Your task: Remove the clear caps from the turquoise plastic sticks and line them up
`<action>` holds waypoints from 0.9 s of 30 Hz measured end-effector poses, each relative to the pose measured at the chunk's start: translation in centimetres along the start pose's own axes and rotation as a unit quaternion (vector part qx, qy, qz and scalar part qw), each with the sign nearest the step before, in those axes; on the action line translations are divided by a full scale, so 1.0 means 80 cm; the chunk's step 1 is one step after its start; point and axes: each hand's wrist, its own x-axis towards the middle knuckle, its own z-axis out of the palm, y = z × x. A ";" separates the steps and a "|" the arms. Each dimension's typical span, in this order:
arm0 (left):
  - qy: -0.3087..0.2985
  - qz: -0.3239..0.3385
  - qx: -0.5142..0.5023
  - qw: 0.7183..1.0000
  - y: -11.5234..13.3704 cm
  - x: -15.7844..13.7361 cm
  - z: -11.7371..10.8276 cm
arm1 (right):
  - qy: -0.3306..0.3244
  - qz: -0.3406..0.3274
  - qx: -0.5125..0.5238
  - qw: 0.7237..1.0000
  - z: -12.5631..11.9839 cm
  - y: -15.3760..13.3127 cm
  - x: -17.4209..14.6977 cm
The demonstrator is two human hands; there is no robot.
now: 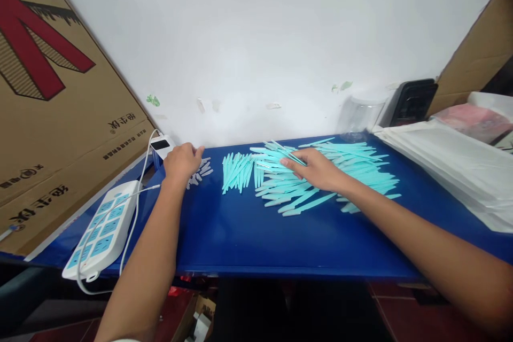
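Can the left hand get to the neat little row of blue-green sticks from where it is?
Probably yes. The left hand rests on small clear pieces, and only bare blue table lies between it and the neat row of sticks.

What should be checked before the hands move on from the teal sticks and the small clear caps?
1. Left hand on the small clear caps: ok.
2. Right hand resting on the loose teal pile: ok.
3. Aligned teal row separate from the pile: ok.
4. Anything held in either grip: cannot tell.
5. Power strip away from the parts: ok.
6. Blue table front area free: ok.
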 end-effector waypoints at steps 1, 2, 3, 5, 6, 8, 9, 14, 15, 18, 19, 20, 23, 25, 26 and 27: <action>0.024 0.048 -0.069 0.996 0.012 -0.006 0.000 | 0.000 -0.001 0.002 1.000 0.000 -0.001 0.000; 0.028 0.107 -0.150 0.983 0.025 -0.013 0.001 | 0.001 -0.003 0.004 1.000 0.000 -0.002 0.000; 0.004 0.165 -0.234 0.958 0.039 -0.021 0.003 | 0.000 -0.004 0.006 1.000 0.000 -0.002 0.000; -0.055 0.232 -0.368 0.899 0.069 -0.041 0.009 | -0.005 -0.006 0.014 1.000 0.000 -0.004 -0.001; -0.079 0.256 -0.410 0.872 0.083 -0.052 0.012 | -0.011 -0.006 0.018 1.000 0.000 -0.004 -0.001; -0.097 0.281 -0.457 0.838 0.103 -0.070 0.019 | -0.027 -0.009 0.022 0.999 0.002 -0.005 -0.001; -0.098 0.287 -0.468 0.830 0.110 -0.077 0.021 | -0.036 -0.012 0.023 0.999 0.002 -0.005 -0.002; -0.079 0.292 -0.464 0.833 0.117 -0.086 0.020 | -0.063 -0.014 0.036 0.997 0.006 -0.006 -0.002; -0.075 0.294 -0.458 0.836 0.116 -0.085 0.018 | -0.066 -0.013 0.042 0.997 0.007 -0.006 -0.002; -0.075 0.296 -0.454 0.837 0.112 -0.081 0.010 | -0.075 -0.005 0.067 0.995 0.006 -0.008 -0.002; -0.082 0.295 -0.457 0.835 0.111 -0.080 0.008 | -0.077 -0.001 0.073 0.994 0.005 -0.009 -0.002; -0.092 0.294 -0.460 0.833 0.111 -0.080 0.007 | -0.077 0.002 0.076 0.994 0.005 -0.009 -0.002; -0.120 0.292 -0.464 0.827 0.111 -0.080 0.007 | -0.075 0.002 0.078 0.994 0.008 -0.010 -0.001; -0.129 0.292 -0.464 0.826 0.111 -0.079 0.010 | -0.079 0.004 0.087 0.993 0.010 -0.009 -0.001; -0.130 0.291 -0.465 0.826 0.110 -0.077 0.012 | -0.082 0.008 0.092 0.992 0.010 -0.008 -0.001; -0.128 0.286 -0.470 0.825 0.108 -0.073 0.014 | -0.083 0.015 0.096 0.992 0.009 -0.007 -0.001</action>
